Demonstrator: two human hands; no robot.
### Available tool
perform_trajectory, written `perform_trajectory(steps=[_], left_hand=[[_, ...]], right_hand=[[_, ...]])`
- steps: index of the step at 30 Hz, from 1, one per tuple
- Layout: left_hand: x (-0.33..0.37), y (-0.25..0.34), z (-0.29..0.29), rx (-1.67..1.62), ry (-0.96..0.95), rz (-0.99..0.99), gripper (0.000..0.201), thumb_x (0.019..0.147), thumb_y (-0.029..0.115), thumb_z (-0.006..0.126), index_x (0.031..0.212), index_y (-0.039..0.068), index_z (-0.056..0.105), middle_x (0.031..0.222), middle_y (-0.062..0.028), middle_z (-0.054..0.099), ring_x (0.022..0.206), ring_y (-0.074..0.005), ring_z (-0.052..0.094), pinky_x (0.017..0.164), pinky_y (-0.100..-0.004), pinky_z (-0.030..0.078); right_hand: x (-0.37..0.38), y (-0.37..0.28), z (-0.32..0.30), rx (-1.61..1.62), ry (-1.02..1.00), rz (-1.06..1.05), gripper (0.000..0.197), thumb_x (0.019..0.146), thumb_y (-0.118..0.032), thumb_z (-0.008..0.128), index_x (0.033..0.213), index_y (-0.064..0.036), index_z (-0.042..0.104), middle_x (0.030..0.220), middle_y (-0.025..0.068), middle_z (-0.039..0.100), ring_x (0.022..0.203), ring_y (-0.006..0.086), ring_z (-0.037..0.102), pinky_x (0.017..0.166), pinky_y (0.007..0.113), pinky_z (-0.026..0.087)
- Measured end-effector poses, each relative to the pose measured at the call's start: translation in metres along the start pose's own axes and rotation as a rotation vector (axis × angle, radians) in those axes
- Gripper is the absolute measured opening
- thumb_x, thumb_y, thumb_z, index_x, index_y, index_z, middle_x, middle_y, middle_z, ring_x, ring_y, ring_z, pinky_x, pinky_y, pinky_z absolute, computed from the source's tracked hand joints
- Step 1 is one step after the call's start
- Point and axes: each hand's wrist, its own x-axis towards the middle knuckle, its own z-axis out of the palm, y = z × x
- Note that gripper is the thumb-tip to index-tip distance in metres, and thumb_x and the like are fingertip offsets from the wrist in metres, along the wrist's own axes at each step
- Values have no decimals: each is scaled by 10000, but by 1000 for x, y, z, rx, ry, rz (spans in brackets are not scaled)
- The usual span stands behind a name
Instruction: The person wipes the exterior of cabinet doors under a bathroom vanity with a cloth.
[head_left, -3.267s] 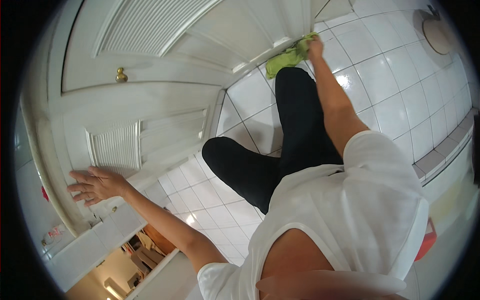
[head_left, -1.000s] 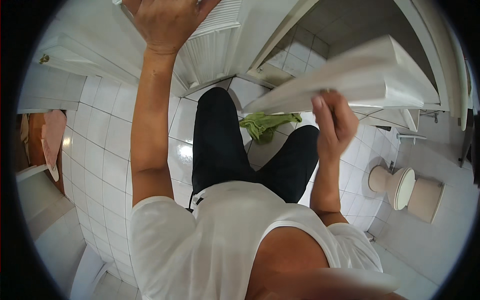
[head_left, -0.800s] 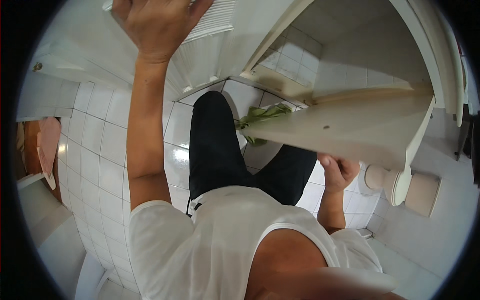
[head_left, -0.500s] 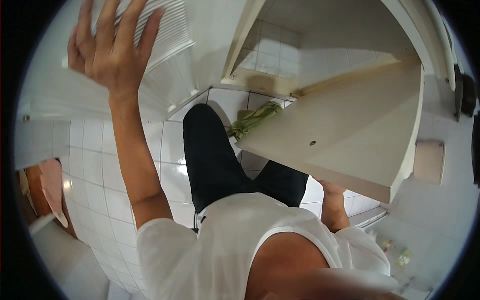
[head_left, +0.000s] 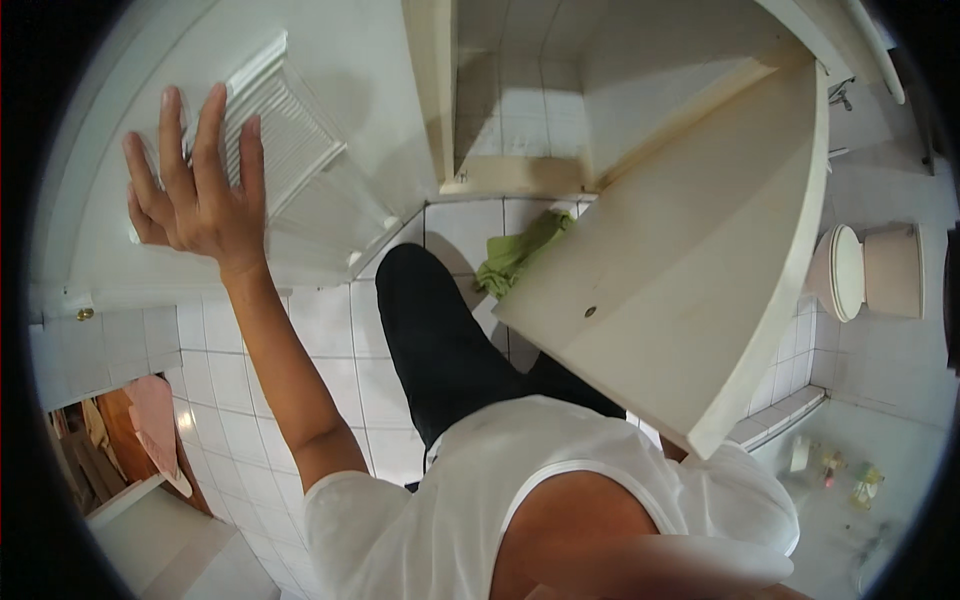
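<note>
My left hand has its fingers spread over the louvered vent of a white door. Whether the palm presses on the surface, I cannot tell. To the right, a cream cabinet door with a small dark hole swings out toward my body. Behind it the cabinet stands open, with tiles showing inside. My right hand is hidden behind the cabinet door, only a sliver of arm showing near its lower corner. A crumpled green cloth lies on the floor between the cabinet and my knees.
White floor tiles run around my legs. A toilet stands at the right, with small bottles at lower right. At far left, a pink cloth hangs by an opening. The cabinet door's corner comes close to my right shoulder.
My view has shifted, bringing the toilet into sight. My left hand appears lower, still spread. The cabinet door's near corner has come closer to my body and now covers my right hand.
</note>
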Motion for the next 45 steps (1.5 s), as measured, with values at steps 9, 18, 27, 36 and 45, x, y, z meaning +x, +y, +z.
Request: perform_trajectory(steps=[9, 18, 27, 36, 45], left_hand=[[8, 9, -18, -9, 2, 12, 280, 887, 459, 619, 1133, 336, 671, 1278, 94, 609, 1269, -209, 484, 1071, -320, 243], [9, 11, -19, -29, -41, -6, 272, 904, 433, 603, 1147, 330, 668, 1304, 104, 589, 1275, -197, 481, 1081, -314, 241], [10, 12, -15, -40, -21, -14, 264, 900, 425, 610, 1141, 334, 668, 1295, 110, 596, 1267, -184, 487, 1078, -305, 243], [8, 16, -16, -34, -33, -8, 254, 895, 424, 617, 1127, 339, 672, 1287, 119, 598, 1269, -180, 485, 1088, -302, 234], [5, 7, -22, -16, -70, 18, 289, 864, 408, 669, 1141, 325, 672, 1278, 117, 603, 1282, -176, 457, 1065, -305, 248]], right_hand=[[23, -18, 5, 41, 0, -93, 127, 778, -116, 723, 856, -16, 714, 855, 127, 689, 789, 289, 665, 723, 322, 492], [35, -27, 10, 104, 18, -21, 97, 810, -113, 700, 803, -20, 672, 742, 91, 648, 614, 243, 611, 559, 311, 443], [86, -22, 31, -159, -69, 79, 139, 900, -151, 609, 955, -23, 616, 832, 116, 579, 736, 288, 582, 654, 344, 454], [218, 51, 61, -418, 204, 52, 153, 895, -180, 612, 954, -62, 534, 817, 126, 617, 747, 340, 602, 631, 414, 464], [243, 79, 61, -344, 175, 13, 219, 920, -140, 593, 1133, -88, 581, 778, 108, 618, 629, 168, 577, 608, 301, 477]])
